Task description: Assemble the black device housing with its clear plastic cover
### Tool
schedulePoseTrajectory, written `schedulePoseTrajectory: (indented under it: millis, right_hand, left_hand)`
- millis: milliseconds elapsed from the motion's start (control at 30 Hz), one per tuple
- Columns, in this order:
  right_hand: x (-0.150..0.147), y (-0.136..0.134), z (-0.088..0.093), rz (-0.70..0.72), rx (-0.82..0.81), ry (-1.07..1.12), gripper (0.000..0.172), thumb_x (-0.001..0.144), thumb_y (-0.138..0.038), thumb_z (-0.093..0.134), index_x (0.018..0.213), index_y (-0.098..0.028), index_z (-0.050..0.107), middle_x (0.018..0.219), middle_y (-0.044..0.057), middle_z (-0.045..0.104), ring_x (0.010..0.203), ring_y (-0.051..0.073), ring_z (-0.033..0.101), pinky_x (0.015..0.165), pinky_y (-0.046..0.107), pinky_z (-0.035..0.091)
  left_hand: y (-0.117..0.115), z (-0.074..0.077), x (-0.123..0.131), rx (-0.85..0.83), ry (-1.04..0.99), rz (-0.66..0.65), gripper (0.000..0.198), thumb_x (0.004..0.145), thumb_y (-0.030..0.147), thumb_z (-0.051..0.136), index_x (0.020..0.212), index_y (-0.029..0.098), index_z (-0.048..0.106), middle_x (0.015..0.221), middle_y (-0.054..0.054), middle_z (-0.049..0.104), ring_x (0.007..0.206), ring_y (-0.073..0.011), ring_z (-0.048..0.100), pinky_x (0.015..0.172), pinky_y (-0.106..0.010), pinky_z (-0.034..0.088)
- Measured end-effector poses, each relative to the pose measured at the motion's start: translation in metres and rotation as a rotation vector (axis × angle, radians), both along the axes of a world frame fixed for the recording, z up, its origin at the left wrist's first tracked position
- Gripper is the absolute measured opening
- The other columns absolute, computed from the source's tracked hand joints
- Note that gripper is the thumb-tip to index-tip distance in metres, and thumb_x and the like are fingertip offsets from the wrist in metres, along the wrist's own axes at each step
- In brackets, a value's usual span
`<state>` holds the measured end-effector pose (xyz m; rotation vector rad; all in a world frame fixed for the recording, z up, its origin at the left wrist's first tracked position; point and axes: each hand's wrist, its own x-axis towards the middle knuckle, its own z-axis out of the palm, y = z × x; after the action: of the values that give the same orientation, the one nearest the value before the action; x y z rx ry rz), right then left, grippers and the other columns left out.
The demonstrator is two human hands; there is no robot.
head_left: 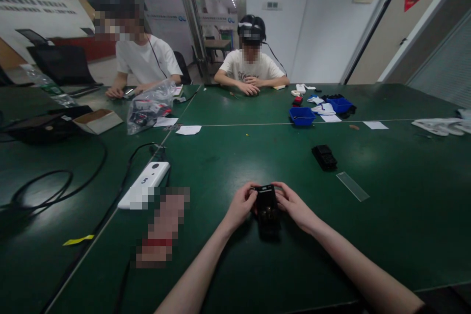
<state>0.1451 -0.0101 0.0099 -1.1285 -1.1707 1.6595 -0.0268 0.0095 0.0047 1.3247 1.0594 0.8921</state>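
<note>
1. One small black gadget is held, so that's the main item. It's boxy, matte and plastic-looking, with a darker lumpy bit at the near end. Finer detail can't be made out.
2. It's gripped from both sides. The left hand is wrapped on its left edge and the right hand on its right edge, with fingers curled onto it. Neither hand is loose.
3. The gadget is found low over the smooth green table, near the front edge, between the two forearms. Whether it's actually resting on the surface can't be told.
4. A second black block, similarly chunky, is parked further back on the right, well apart from the hands.
5. One clear strip, thin, flat and rectangular, is laid near that block.
6. Two shallow plastic trays are counted at the far side: a near blue tray and a far blue tray.
7. One white rounded power bank, marked "5", is seen at the left, with black cables looped beside it.
8. One crinkly plastic bag and one open cardboard box are set at the far left.
9. Two others in white T-shirts are seated across the table: a person on the left and a person in the middle.
</note>
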Motion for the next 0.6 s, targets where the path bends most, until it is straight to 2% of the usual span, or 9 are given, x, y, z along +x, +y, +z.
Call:
schedulePoseTrajectory:
  millis: [100,200,267,367,467,600]
  right_hand:
    - [0.027,0.008,0.012,0.000,0.162,-0.231,0.039,0.076,-0.036,0.057,0.112,-0.022,0.048,0.112,0.009,0.060,0.102,0.018,0.058,0.089,0.037,0.044]
    - [0.070,0.017,0.023,-0.114,0.308,-0.618,0.032,0.081,-0.033,0.048,0.110,-0.019,0.051,0.114,0.011,0.060,0.104,0.020,0.057,0.092,0.039,0.043]
    - [0.103,0.021,0.025,-0.218,0.363,-1.004,0.031,0.083,-0.033,0.046,0.108,-0.017,0.055,0.110,0.013,0.061,0.101,0.024,0.058,0.089,0.043,0.044]
    - [0.144,0.021,0.018,-0.316,0.280,-1.614,0.040,0.081,-0.032,0.048,0.113,-0.008,0.054,0.112,0.022,0.058,0.104,0.034,0.055,0.083,0.049,0.045]
    - [0.160,0.015,0.008,-0.234,0.225,-1.836,0.040,0.087,-0.028,0.036,0.113,-0.003,0.054,0.101,0.025,0.062,0.094,0.033,0.060,0.074,0.045,0.049]
    - [0.141,0.004,0.005,-0.116,0.323,-1.886,0.041,0.086,-0.019,0.030,0.117,-0.004,0.052,0.094,0.025,0.064,0.086,0.032,0.062,0.068,0.044,0.050]
  left_hand:
    - [0.001,-0.001,0.000,0.058,0.110,0.023,0.019,0.079,0.026,0.045,0.087,0.014,0.057,0.060,0.003,0.049,0.049,-0.0081,0.046,0.045,-0.018,0.037]
    - [0.001,0.000,-0.001,0.070,0.146,0.027,0.019,0.079,0.025,0.043,0.087,0.014,0.058,0.058,0.004,0.048,0.048,-0.0081,0.045,0.045,-0.018,0.036]
    - [0.000,0.001,-0.001,0.069,0.148,0.039,0.019,0.079,0.025,0.044,0.086,0.014,0.058,0.057,0.004,0.048,0.048,-0.0083,0.046,0.045,-0.018,0.036]
    - [-0.001,0.003,0.000,0.064,0.146,0.065,0.018,0.077,0.024,0.045,0.085,0.014,0.058,0.055,0.004,0.049,0.046,-0.0084,0.046,0.044,-0.018,0.037]
    - [-0.001,0.003,0.002,0.035,0.133,0.072,0.018,0.077,0.024,0.045,0.085,0.014,0.057,0.055,0.004,0.050,0.045,-0.0086,0.048,0.041,-0.018,0.038]
    - [-0.002,0.005,0.003,0.001,0.109,0.064,0.017,0.078,0.024,0.045,0.086,0.014,0.056,0.056,0.003,0.052,0.043,-0.0090,0.050,0.039,-0.018,0.041]
